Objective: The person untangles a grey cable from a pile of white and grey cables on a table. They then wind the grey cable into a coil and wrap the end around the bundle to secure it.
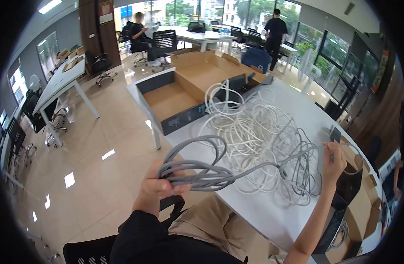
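My left hand (163, 182) is closed around a looped bundle of grey cable (202, 171), held out past the table's near edge. From this bundle a strand runs right to my right hand (334, 160), whose fingers pinch the same cable; its loose end curves beyond that hand. Between my hands, on the white table (250, 215), lies a large tangle of white cable (241, 132). Loops of thinner grey cable (301, 176) lie at the right side of the tangle, partly mixed with it.
An open cardboard box (166, 99) stands at the table's far left. Another open box (360, 211) at the right has a small coil of cable (341, 235) inside. One person (138, 35) sits in the background; another (276, 35) stands near the windows.
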A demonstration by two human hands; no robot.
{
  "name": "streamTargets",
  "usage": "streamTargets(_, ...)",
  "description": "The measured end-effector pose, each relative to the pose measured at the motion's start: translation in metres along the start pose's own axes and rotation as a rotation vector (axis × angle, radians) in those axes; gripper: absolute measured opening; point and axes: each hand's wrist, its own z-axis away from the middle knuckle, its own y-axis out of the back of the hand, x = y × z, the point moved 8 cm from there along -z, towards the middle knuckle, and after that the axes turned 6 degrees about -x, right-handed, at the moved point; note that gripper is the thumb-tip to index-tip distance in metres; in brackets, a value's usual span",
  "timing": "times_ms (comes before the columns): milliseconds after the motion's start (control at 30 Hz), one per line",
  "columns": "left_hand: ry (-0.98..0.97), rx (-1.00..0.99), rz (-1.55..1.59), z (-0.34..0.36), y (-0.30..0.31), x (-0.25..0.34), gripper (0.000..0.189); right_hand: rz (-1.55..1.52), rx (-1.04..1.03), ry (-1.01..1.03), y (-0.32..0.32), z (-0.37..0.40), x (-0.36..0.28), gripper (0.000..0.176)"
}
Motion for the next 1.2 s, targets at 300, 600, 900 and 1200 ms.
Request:
streamTargets(300,0.312,0.050,-0.099,-0.022,-0.026,-0.012,0.027,-0.865,-0.670,-0.205,-0.045,-0.047,-0.131,0.067)
streamTargets(600,0.325,0.054,-0.417,-0.031,-0.017,-0.001,0.019,-0.729,-0.899,0.239,-0.044,-0.046,-0.144,0.080)
streamTargets(900,0.218,0.039,-0.804,-0.071,-0.013,0.004,0.023,-0.381,-0.777,0.025,-0.038,-0.047,-0.151,0.047)
streamTargets(1200,0.034,0.198,-0.664,-0.104,0.015,-0.038,0.022,-0.287,-0.283,-0.189,-0.006,-0.051,-0.064,0.017)
